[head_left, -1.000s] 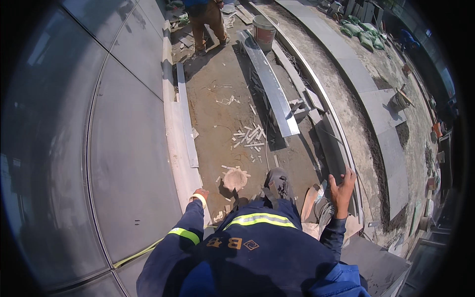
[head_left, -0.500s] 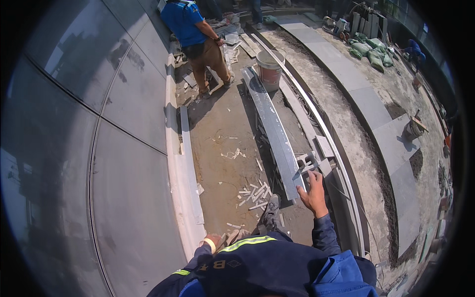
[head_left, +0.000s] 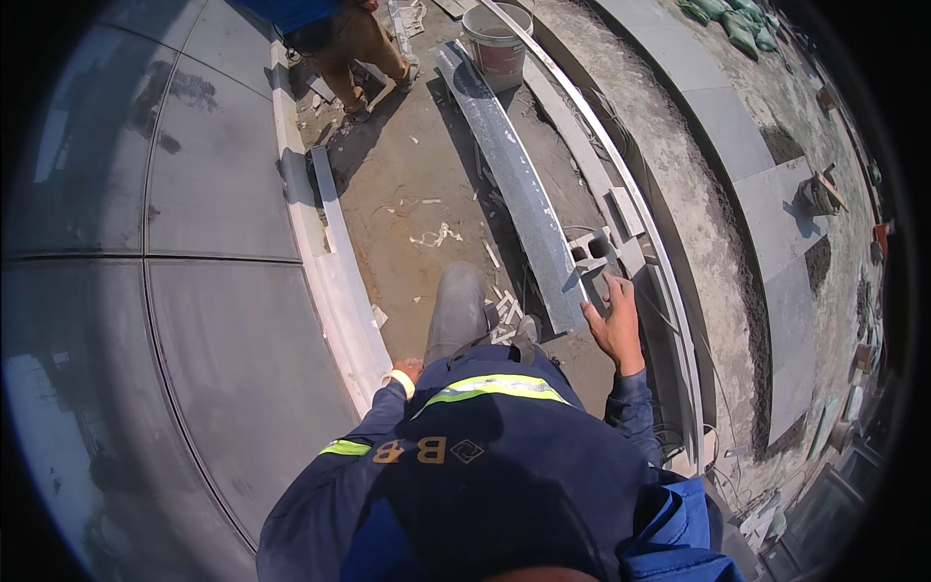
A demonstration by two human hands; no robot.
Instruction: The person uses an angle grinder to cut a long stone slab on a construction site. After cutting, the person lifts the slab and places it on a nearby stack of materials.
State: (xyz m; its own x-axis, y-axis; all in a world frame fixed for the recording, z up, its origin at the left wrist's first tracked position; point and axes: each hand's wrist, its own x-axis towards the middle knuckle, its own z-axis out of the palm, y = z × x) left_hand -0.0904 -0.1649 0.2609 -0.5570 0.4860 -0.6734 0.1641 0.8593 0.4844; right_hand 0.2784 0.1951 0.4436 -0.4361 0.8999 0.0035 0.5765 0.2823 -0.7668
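My right hand (head_left: 616,325), thumb and fingers apart, hovers beside the near end of a long grey stone slab (head_left: 514,184). Nothing shows in its grasp. A concrete block with hollow cells (head_left: 592,249) lies just beyond the fingertips. At my left side, my left hand (head_left: 411,369) hangs near my thigh, close to the pale ledge (head_left: 330,272) along the wall; its fingers are mostly hidden. Narrow stone offcuts (head_left: 508,312) are scattered on the ground between my knee and the slab, partly covered by my leg.
A person in brown trousers (head_left: 364,48) stands at the far left. Beyond the slab is a whitish bucket (head_left: 498,48). A long white rail (head_left: 621,155) curves along the right, beside grey paving (head_left: 766,223). Dark panels (head_left: 213,165) wall the left side.
The view has tipped down, so the slab, the bucket and the other person sit higher. My bent leg now shows in front of me. The right hand stays by the slab's end, fingers still apart.
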